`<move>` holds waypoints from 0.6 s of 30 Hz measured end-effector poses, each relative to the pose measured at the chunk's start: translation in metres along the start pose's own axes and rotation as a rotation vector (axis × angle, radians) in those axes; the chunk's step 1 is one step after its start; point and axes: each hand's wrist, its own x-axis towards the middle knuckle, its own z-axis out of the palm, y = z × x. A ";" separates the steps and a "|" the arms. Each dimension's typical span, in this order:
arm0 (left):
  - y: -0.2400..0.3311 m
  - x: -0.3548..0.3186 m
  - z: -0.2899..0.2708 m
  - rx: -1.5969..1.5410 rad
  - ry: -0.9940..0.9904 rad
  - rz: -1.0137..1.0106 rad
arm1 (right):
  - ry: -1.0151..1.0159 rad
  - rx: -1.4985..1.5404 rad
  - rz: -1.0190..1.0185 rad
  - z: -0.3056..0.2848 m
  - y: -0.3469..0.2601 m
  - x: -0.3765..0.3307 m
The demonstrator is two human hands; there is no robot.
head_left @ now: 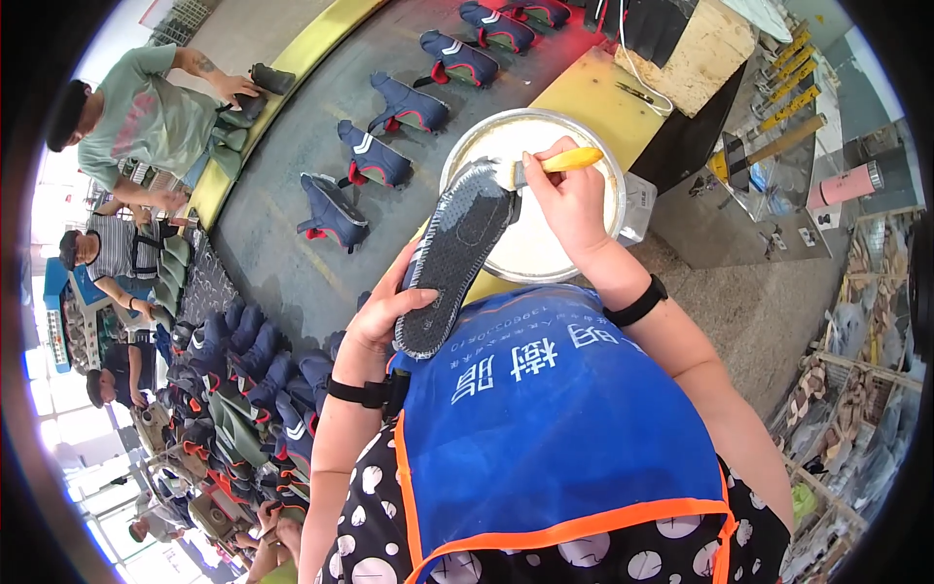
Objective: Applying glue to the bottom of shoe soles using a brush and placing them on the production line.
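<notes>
My left hand (377,316) grips a dark shoe upper (452,255) by its heel end, with the thumb across the black stitched underside, which faces up. Wet-looking darker patches and a whitish edge show toward its toe. In my right hand (569,206) is a paintbrush (572,160) with a yellow handle. Its white bristles meet the toe end of the upper. Beneath both hands stands a round metal basin (620,190) holding white liquid (535,238), which looks like glue.
A row of navy shoe uppers (377,159) with red trim lies along the grey conveyor belt (282,200). Many more are heaped (258,360) at the left. Co-workers (156,127) stand across the belt. A yellow board (593,102) and a pink bottle (844,187) are at the right.
</notes>
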 end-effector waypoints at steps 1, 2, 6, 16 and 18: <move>-0.001 -0.001 0.001 -0.032 0.022 0.022 | 0.015 -0.090 0.007 0.003 -0.001 -0.002; -0.002 -0.001 0.002 -0.033 0.025 0.024 | 0.012 -0.088 0.004 0.004 -0.004 -0.006; -0.008 0.002 0.005 -0.064 0.097 0.076 | -0.082 0.018 0.048 0.010 -0.032 -0.034; 0.002 -0.004 0.009 0.191 0.131 0.181 | -0.046 -0.194 -0.011 0.000 -0.016 -0.016; 0.005 -0.005 0.008 0.264 0.119 0.202 | -0.030 -0.231 -0.043 -0.002 -0.010 -0.003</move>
